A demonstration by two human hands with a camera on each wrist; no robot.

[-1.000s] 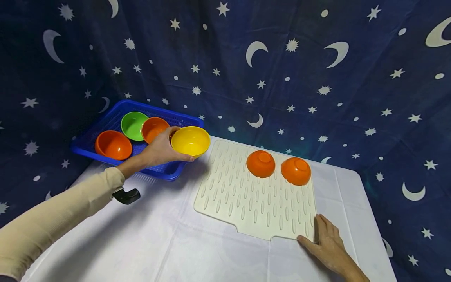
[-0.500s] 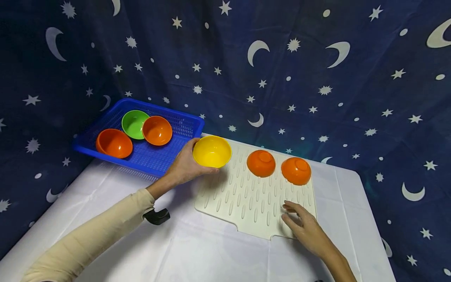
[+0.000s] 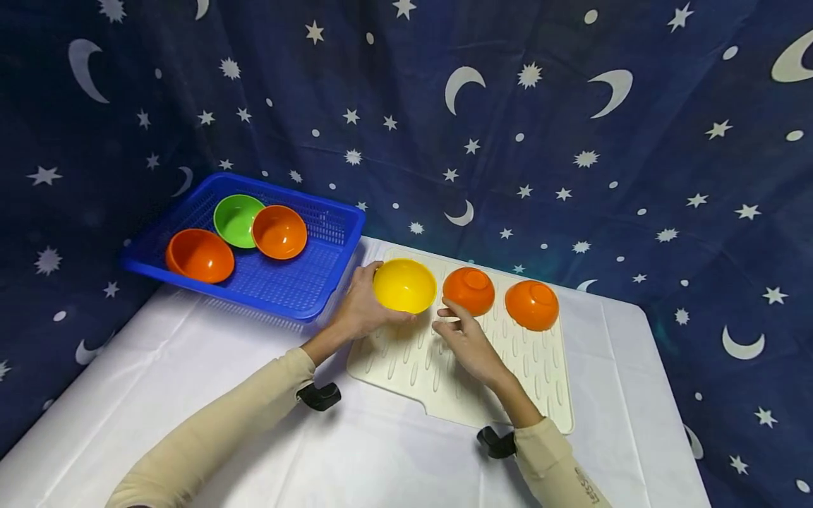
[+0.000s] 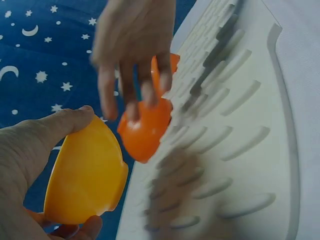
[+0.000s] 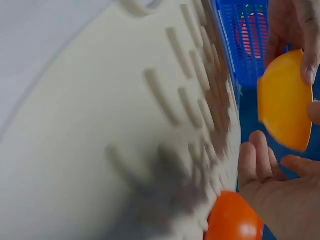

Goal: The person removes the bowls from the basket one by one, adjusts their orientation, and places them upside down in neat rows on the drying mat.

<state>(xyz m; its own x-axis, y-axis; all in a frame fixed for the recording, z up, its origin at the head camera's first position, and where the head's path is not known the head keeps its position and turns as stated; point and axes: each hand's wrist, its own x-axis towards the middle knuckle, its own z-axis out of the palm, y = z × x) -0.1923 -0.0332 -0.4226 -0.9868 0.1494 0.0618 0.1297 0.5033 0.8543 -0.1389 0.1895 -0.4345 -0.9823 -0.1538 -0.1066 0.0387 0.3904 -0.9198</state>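
My left hand (image 3: 365, 308) grips a yellow bowl (image 3: 405, 286) by its left side, thumb in front and fingers behind. The bowl faces upward, raised over the far left part of a cream ribbed drying mat (image 3: 457, 398). In the left wrist view, the yellow bowl (image 4: 85, 170) stands apart from the mat surface. My right hand (image 3: 471, 346) hovers over the mat just right of the bowl, fingers loosely bent and holding nothing. The right wrist view has its fingertips (image 5: 258, 145) close to the yellow bowl (image 5: 287, 100), with a gap between.
Two orange bowls (image 3: 468, 288) lie upside down along the mat's back edge, the nearer one just behind my right hand. At the left, a blue plastic basket (image 3: 286, 282) holds a green bowl (image 3: 235, 220) and orange bowls (image 3: 279, 233). A starry dark curtain (image 3: 406, 106) hangs behind.
My left hand has carried the yellow bowl rightward from the basket to over the mat. My right hand has left the mat's front right corner and come up beside the bowl.
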